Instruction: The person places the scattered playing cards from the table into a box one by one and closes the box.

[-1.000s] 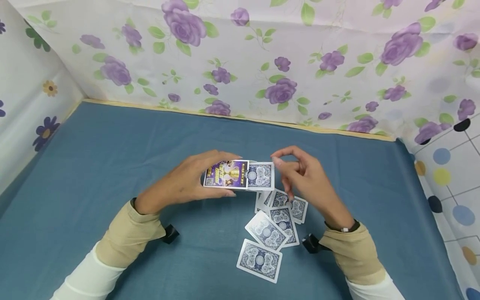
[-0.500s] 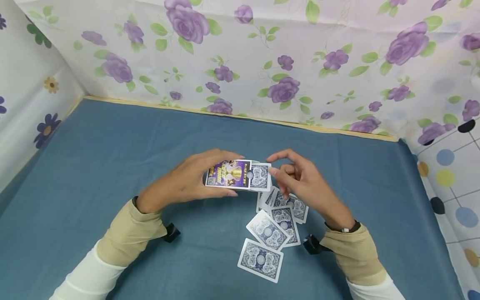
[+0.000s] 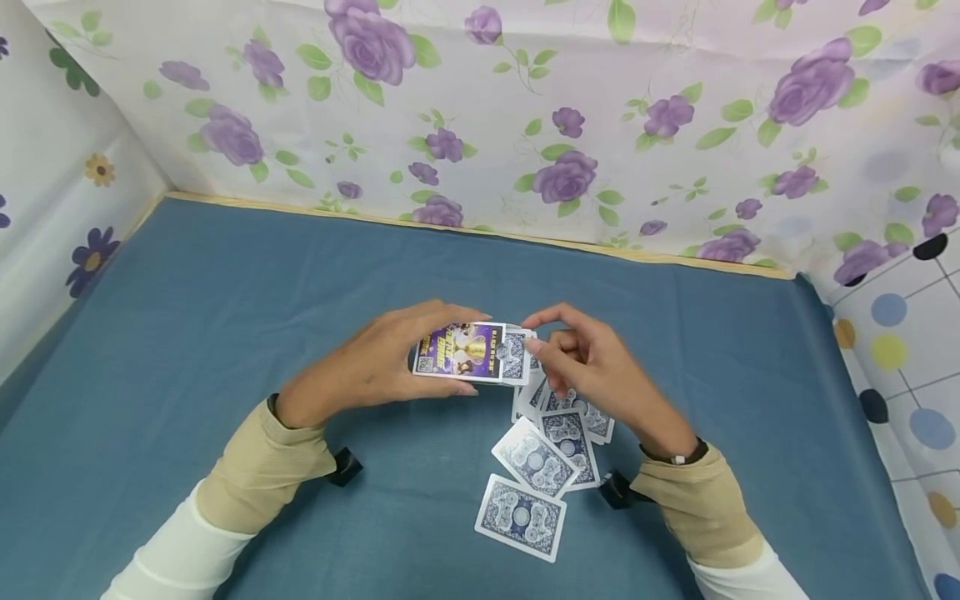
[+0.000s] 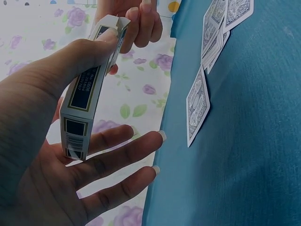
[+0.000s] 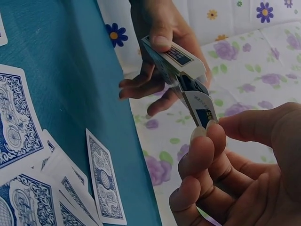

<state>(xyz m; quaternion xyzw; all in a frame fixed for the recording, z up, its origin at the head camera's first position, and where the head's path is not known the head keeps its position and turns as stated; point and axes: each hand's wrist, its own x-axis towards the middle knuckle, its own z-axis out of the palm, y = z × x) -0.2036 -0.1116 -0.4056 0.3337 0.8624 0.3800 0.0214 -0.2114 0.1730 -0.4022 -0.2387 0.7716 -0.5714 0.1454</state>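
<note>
My left hand grips a purple-faced playing-card box between thumb and fingers, just above the cloth. Blue-backed playing cards stick partly out of its right end. The right hand is at that end, with thumb and forefinger on the cards' outer edge and the other fingers curled. In the right wrist view, a box flap shows by the right fingertips. In the left wrist view, the left thumb lies along the box's narrow side; how many cards are inside is hidden.
Several loose cards lie face down, overlapping, on the blue cloth below and right of the box. A flowered curtain stands behind, with more patterned sheets at both sides. Black wrist cameras sit under both forearms.
The cards have slid left, farther into the box, as the right hand moved left with them. The left hand and box have shifted slightly right. The loose cards lie as before.
</note>
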